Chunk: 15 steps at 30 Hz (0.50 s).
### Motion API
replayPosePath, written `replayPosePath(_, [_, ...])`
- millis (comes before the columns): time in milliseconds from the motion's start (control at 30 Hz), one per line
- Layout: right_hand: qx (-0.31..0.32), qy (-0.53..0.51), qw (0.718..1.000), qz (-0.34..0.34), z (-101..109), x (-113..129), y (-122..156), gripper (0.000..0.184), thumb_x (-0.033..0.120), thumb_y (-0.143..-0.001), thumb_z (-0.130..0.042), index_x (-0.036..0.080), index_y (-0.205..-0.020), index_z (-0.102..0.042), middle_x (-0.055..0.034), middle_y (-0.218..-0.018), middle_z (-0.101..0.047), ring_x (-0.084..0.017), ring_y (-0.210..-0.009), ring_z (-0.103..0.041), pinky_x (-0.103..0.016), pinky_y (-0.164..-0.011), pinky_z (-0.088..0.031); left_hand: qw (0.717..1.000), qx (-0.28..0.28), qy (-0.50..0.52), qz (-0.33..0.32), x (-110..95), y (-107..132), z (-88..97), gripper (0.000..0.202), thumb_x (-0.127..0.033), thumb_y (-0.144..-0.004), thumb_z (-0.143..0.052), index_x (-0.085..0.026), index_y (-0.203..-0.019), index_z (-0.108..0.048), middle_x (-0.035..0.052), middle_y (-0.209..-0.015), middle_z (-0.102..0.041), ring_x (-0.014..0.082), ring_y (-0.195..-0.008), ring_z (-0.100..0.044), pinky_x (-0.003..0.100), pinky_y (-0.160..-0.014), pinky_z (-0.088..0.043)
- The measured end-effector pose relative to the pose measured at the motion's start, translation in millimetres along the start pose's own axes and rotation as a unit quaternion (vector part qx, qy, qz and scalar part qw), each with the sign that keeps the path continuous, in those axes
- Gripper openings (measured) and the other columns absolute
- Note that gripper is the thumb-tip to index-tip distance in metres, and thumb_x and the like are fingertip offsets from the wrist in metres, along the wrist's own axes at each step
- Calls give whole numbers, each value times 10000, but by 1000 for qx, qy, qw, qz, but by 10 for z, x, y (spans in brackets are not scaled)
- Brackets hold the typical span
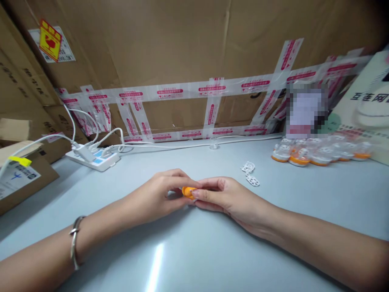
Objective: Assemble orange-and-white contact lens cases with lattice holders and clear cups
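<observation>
Between my two hands, low over the middle of the table, is a small orange part (189,192) with a rounded shape; its exact kind is partly hidden by my fingers. My left hand (170,192) grips it from the left, thumb below and fingers above. From the right, my right hand (217,194) closes on the same part, its thumb pressed on the orange surface. Two white cut-out pieces (251,173) with holes lie on the table beyond my right hand.
A white power strip (94,157) with plugged-in cables sits at the left rear. A large taped cardboard box (170,44) stands along the back. Several orange-and-white items in clear plastic (299,156) are lined up at the right rear. A small clear disc (214,144) lies near the box.
</observation>
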State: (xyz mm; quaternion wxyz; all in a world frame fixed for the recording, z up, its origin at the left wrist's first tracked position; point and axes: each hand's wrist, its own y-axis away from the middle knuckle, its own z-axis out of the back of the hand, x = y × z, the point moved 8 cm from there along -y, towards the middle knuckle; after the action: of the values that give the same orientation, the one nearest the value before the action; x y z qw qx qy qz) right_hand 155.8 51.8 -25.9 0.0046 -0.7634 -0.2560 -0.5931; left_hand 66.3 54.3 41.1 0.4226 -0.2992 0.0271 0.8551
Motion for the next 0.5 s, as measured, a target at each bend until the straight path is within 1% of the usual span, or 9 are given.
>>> replayPosePath(100, [-30, 42, 998, 27, 68, 58, -40, 578, 294, -617, -779, 140, -1111, -522, -2, -801, -644, -111, -774, -659, -242, -798, -536, 1000, -14, -11, 13, 29, -6, -20, 245, -154, -811, -556, -181, -1036, -648, 61, -941, -623, 146, -823, -598, 277, -746, -482])
replayPosePath(167, [-40, 145, 987, 61, 148, 219, -63, 624, 306, -604, -785, 170, -1134, -484, 12, -774, -631, -122, -718, -655, -257, -722, -542, 999, -12, -25, 21, 45, 5, -31, 247, -156, -800, -556, -182, -1027, -651, 60, -940, -620, 146, -812, -600, 270, -733, -479])
replayPosePath(200, [-43, 226, 970, 82, 206, 340, -65, 569, 316, -602, -782, 170, -1082, -515, 3, -776, -634, -126, -692, -646, -254, -681, -531, 999, -9, -39, 25, 57, 14, -37, 254, -160, -800, -548, -188, -1032, -650, 60, -948, -616, 145, -805, -602, 268, -726, -479])
replayPosePath(267, [-104, 388, 905, 139, 435, 679, -21, 313, 357, -668, -716, 153, -870, -591, -25, -781, -634, -128, -654, -627, -244, -621, -491, 996, -5, -80, 30, 87, 36, -40, 282, -161, -805, -521, -202, -1058, -639, 65, -972, -604, 146, -790, -601, 270, -710, -478])
replayPosePath(300, [-138, 444, 871, 158, 579, 849, 22, 247, 373, -717, -662, 153, -805, -592, -25, -764, -626, -122, -628, -619, -243, -605, -471, 994, -4, -102, 29, 101, 47, -37, 304, -160, -804, -511, -208, -1081, -627, 69, -986, -597, 150, -790, -600, 274, -709, -478])
replayPosePath(333, [-166, 488, 843, 151, 741, 978, 63, 244, 391, -728, -639, 158, -778, -585, -19, -733, -619, -116, -586, -603, -241, -579, -451, 992, -5, -121, 28, 116, 58, -31, 327, -160, -801, -508, -211, -1108, -611, 72, -993, -593, 155, -793, -598, 279, -710, -478])
replayPosePath(367, [-172, 525, 824, 123, 893, 1052, 95, 262, 413, -721, -635, 160, -763, -582, -17, -696, -613, -114, -562, -585, -239, -563, -438, 990, -5, -136, 28, 131, 67, -26, 354, -163, -795, -511, -211, -1136, -591, 73, -990, -592, 161, -795, -596, 284, -712, -479])
replayPosePath(433, [-123, 587, 799, 36, 1114, 1046, 141, 304, 461, -699, -637, 166, -750, -582, -20, -676, -614, -123, -576, -567, -236, -552, -411, 987, -4, -156, 30, 162, 78, -17, 405, -175, -787, -518, -204, -1190, -546, 74, -980, -592, 170, -792, -593, 296, -712, -481])
replayPosePath(500, [-67, 628, 775, -35, 1217, 953, 201, 344, 507, -673, -643, 185, -779, -586, -22, -707, -629, -143, -626, -574, -241, -566, -403, 985, 0, -169, 35, 186, 79, -17, 432, -190, -797, -507, -197, -1228, -508, 78, -987, -591, 175, -786, -591, 310, -717, -482])
